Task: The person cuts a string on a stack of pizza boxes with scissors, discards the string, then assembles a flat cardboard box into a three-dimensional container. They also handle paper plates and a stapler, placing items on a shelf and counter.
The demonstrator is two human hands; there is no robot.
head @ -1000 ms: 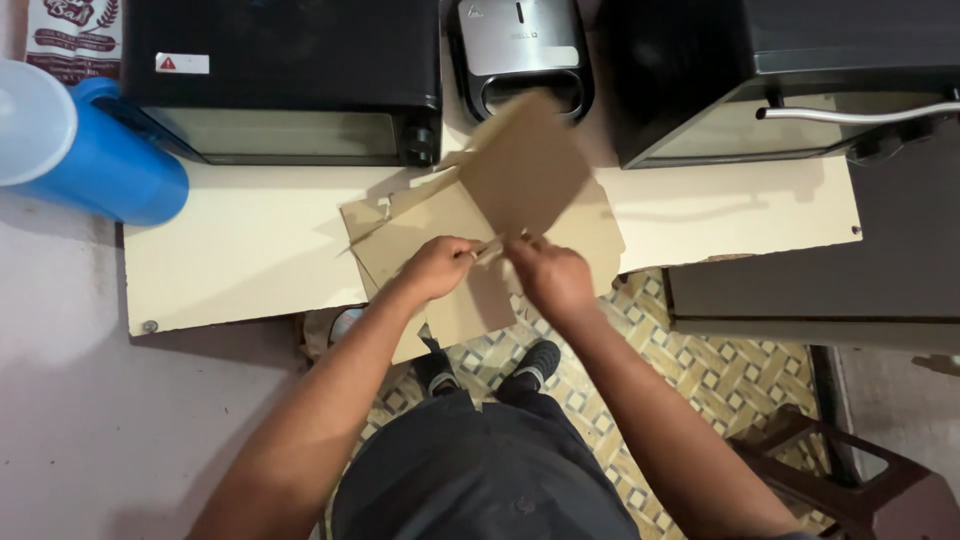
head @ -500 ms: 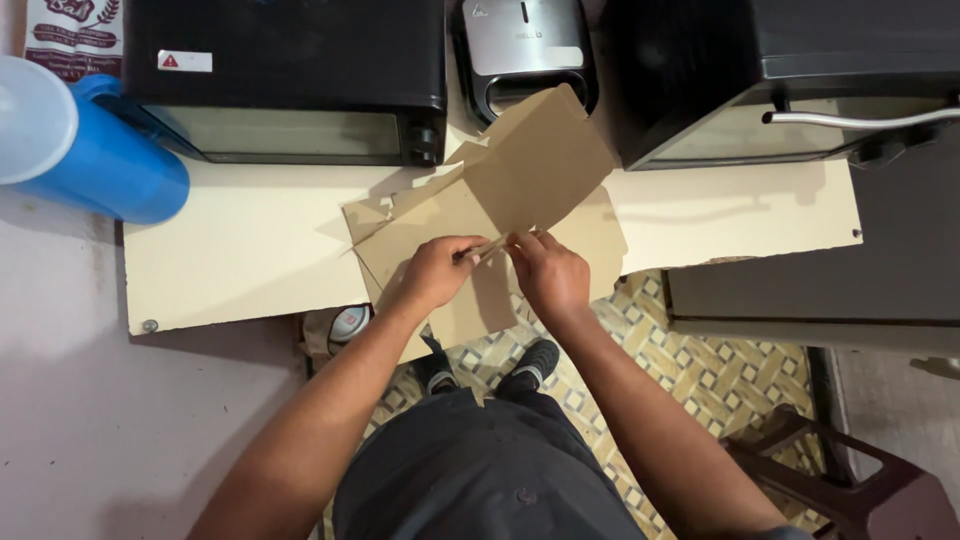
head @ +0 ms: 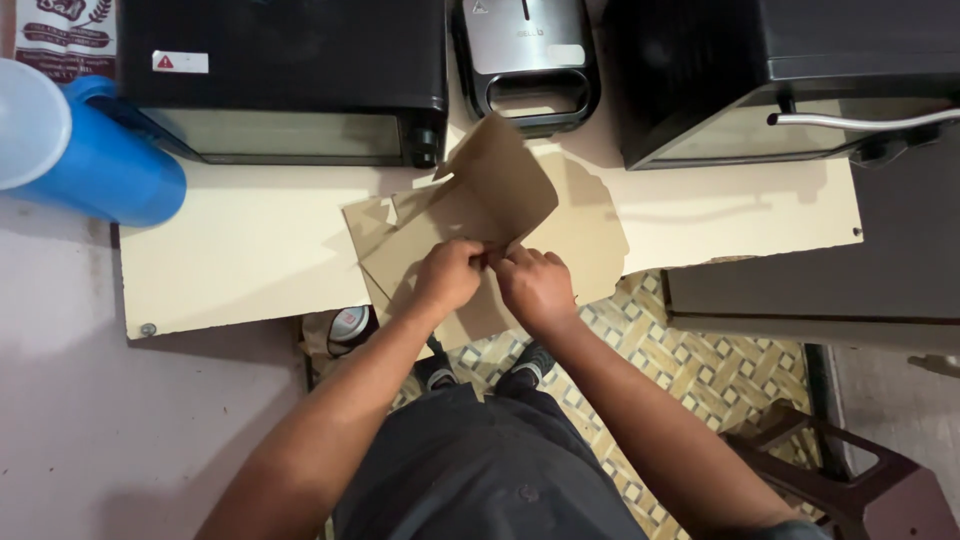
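A flat brown cardboard box blank [head: 500, 195] lies on the cream counter [head: 230, 260], with one panel folded up and tilted toward the appliances. My left hand [head: 447, 276] and my right hand [head: 535, 285] meet at its near edge. Both pinch the cardboard, knuckles almost touching. More brown cardboard sheets [head: 590, 235] lie flat under it and hang over the counter's front edge.
A black oven [head: 285, 75] stands at the back left, a small silver and black grill [head: 528, 55] in the middle, another black oven [head: 790, 75] at the right. A blue cylinder [head: 95, 165] lies far left. A dark stool [head: 870, 480] stands on the patterned floor.
Both hands stayed together at the cardboard's near edge. The raised panel has swung a little lower and to the left.
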